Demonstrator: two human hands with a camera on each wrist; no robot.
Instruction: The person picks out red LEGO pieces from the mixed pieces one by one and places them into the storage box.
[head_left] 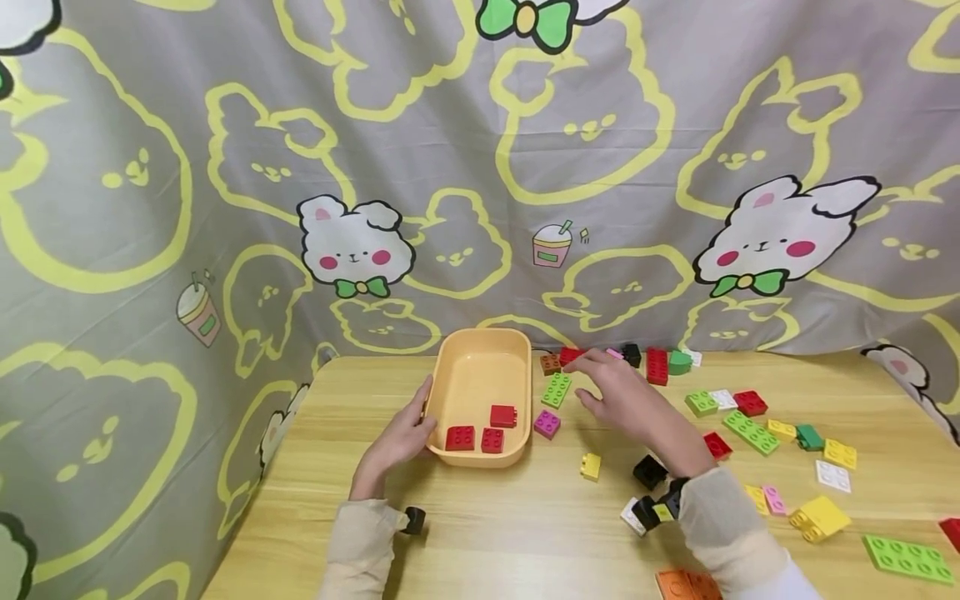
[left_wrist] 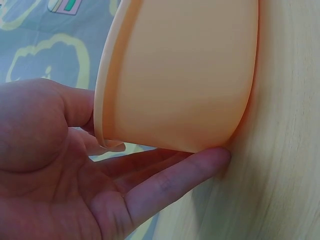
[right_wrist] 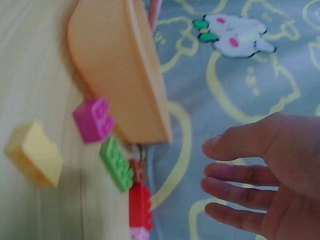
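The peach-orange, round-cornered plastic bin (head_left: 472, 382) stands open side up on the pale wooden table (head_left: 480, 533), its long axis running away from the person, far end near the grey patterned curtain (head_left: 450, 142); three red studded plastic bricks (head_left: 461, 438) lie inside its near end; the left hand (head_left: 401, 437) grips its left rim; the right hand (head_left: 617, 393), fingers parted and holding nothing, is right of it; a lime-green studded plastic brick (head_left: 557, 390) lies beside its right wall; plain wood shows on its left and near sides.
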